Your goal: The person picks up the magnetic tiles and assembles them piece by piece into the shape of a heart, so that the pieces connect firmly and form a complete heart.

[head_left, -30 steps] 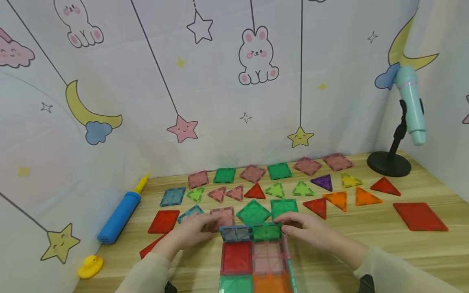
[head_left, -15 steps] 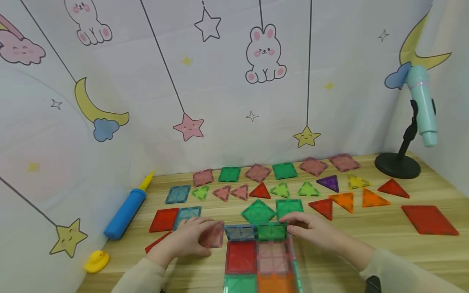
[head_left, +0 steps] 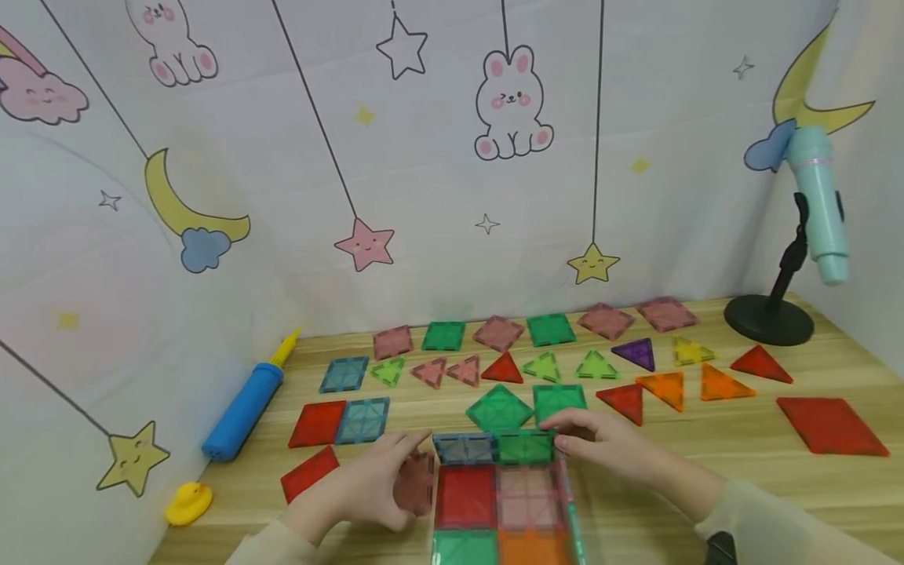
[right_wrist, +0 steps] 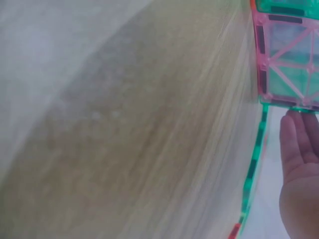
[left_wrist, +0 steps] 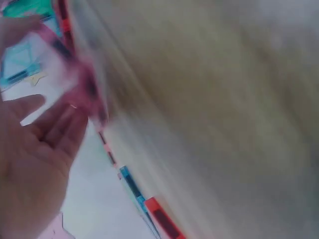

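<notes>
My left hand (head_left: 370, 482) holds a pink square magnetic tile (head_left: 417, 484) on edge, right at the left side of the tile structure. In the left wrist view that pink tile is blurred at the fingers (left_wrist: 70, 119). The structure's floor has red (head_left: 466, 497), pink (head_left: 528, 497), green (head_left: 464, 547) and orange (head_left: 533, 547) squares. Along its back stand a blue tile (head_left: 464, 449) and a green tile (head_left: 525, 447). Pink and green tiles stand along its right side. My right hand (head_left: 610, 446) touches the back right corner, by the green tile's edge; its fingers look fairly straight in the right wrist view.
Loose square and triangular tiles lie in rows behind, including a green square (head_left: 499, 408) close to the structure. Red tiles (head_left: 311, 472) and a blue tile (head_left: 362, 421) lie left. A blue pump (head_left: 242, 412), yellow duck (head_left: 189, 504) and microphone stand (head_left: 770, 318) border the table.
The left hand has brought the pink tile from flat on the table behind left to upright beside the structure. A blue tile now lies against the red square. The right hand stays.
</notes>
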